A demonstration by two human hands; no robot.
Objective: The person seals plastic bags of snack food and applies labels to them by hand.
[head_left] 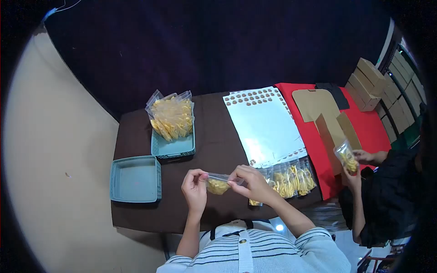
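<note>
While a teal tray (135, 182) sits lower left of frame, left hand (195, 187) pinches one side of a clear bag of yellow pieces (217, 186) at lower centre, right hand (252, 183) pinches the other; filled bags (286, 183) right of it.

I have a table (214, 119) across mid-frame. Left of centre, a bag heap (173, 116) lies in the rear basket (174, 148); the front basket (135, 182) stands before it, further left. At lower centre, one bag (217, 185) sits between left hand (195, 183) and right hand (252, 183). Right of centre lie sheets (266, 132), a bag row (287, 182) along their near edge. Further right, a carton (333, 132) rests on a cloth (368, 127), boxes (366, 84) behind it.
</note>
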